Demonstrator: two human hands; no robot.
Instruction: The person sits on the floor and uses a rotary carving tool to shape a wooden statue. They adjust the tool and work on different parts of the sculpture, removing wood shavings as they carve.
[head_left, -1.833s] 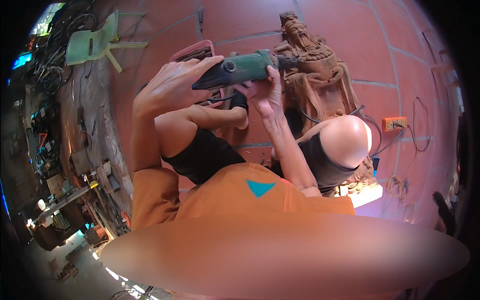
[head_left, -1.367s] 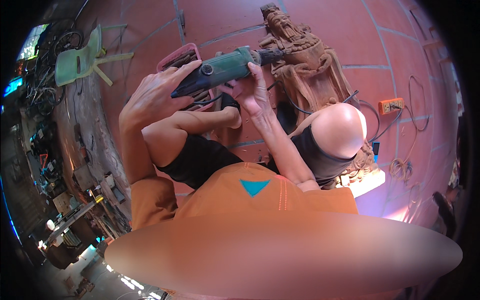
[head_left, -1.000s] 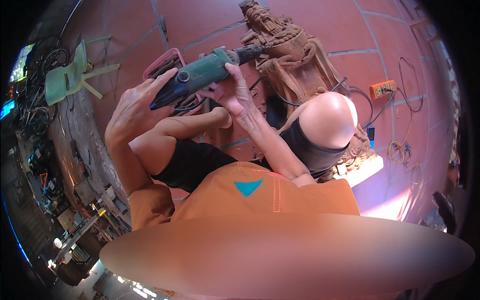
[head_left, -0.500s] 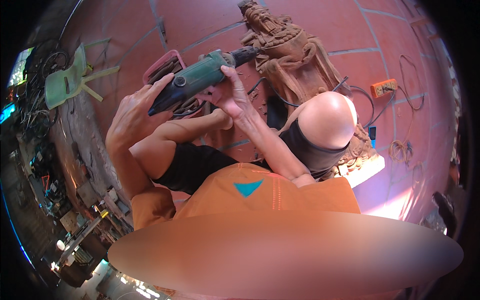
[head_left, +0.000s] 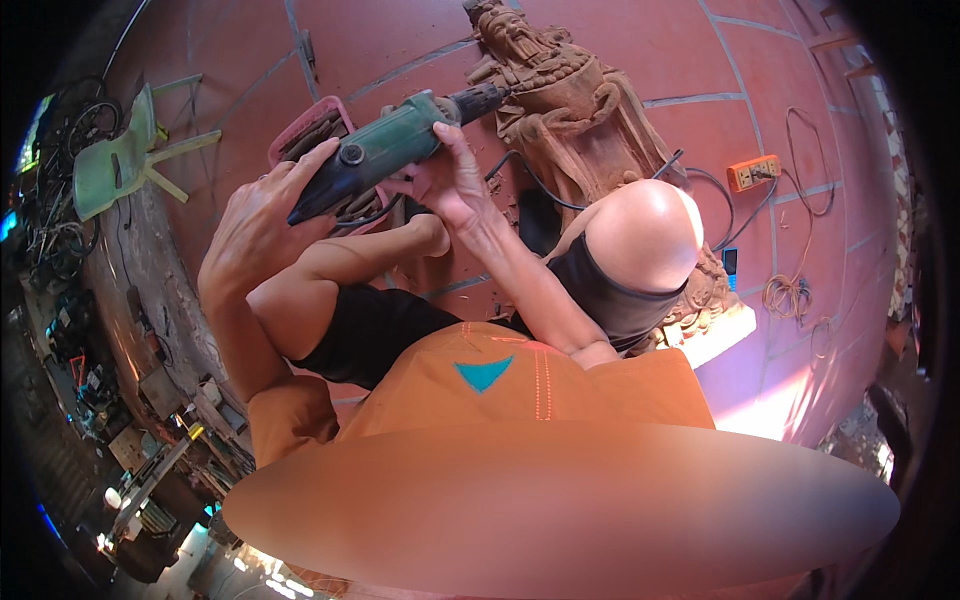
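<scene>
A green and black corded power tool, like a die grinder (head_left: 395, 139), is held in both my hands. My left hand (head_left: 262, 212) wraps round its dark rear end. Farther forward, my right hand (head_left: 457, 185) grips the body from below and the near side, thumb on the green housing. The tool's black nose reaches the upper part of a carved wooden statue (head_left: 570, 120), a bearded robed figure lying on the floor. Whether the bit touches the wood I cannot tell. My bare knee covers part of the statue's lower half.
Behind the tool sits a pink basket (head_left: 275, 150) of long brown pieces. A green plastic chair (head_left: 115, 165) lies tipped at the left. An orange power strip (head_left: 753, 173) with cords, a blue phone-like object (head_left: 730, 268) and a coiled cable (head_left: 786, 297) lie right on the tiled floor (head_left: 690, 40).
The whole view has shifted slightly, so things sit a little farther left and up. Both hands keep the same grip on the tool, its nose still at the statue's upper part.
</scene>
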